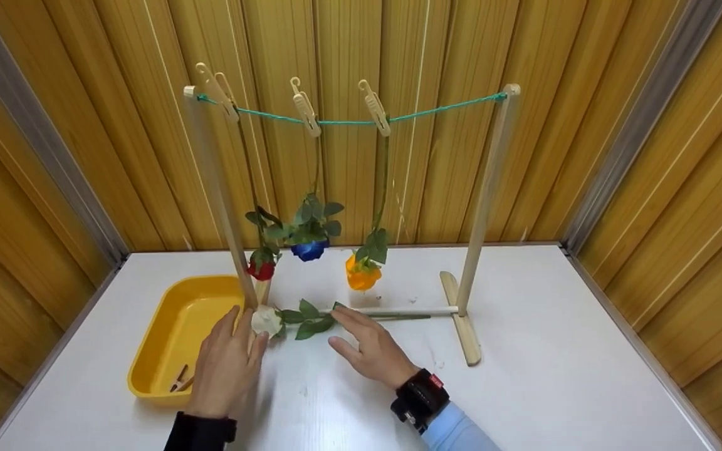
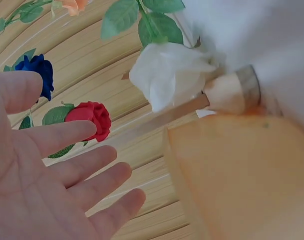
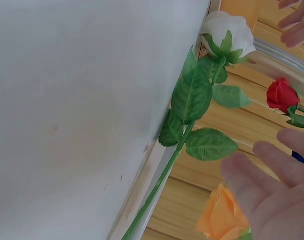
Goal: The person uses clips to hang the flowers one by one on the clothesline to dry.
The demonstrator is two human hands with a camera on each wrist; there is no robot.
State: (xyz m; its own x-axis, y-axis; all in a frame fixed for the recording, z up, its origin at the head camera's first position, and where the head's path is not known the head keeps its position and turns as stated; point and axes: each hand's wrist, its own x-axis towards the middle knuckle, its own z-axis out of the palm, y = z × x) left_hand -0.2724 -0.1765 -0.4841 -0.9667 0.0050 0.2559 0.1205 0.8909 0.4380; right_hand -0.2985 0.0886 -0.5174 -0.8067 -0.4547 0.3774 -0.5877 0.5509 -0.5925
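A white rose (image 1: 267, 321) with a leafy green stem (image 3: 159, 182) lies along the bottom bar of a wooden rack. My left hand (image 1: 226, 363) hovers between the rose and a yellow basin (image 1: 141, 351), its fingers extended and nothing held, as the left wrist view shows. Over the leafy part of the stem is my right hand (image 1: 376, 351), fingers loosely spread and apart from the flower in the right wrist view. Upside down from the rack's green cord (image 1: 345, 123) hang a red rose (image 1: 261, 269), a blue rose (image 1: 309, 249) and a yellow-orange rose (image 1: 362, 274).
Beige clothespins (image 1: 306, 113) clip the stems to the cord. The rack's right post (image 1: 489, 200) rises from a wooden foot (image 1: 469, 341). Small brown items (image 1: 179, 379) lie in the basin. Wood-patterned panels (image 1: 461, 56) enclose the white table (image 1: 543, 376).
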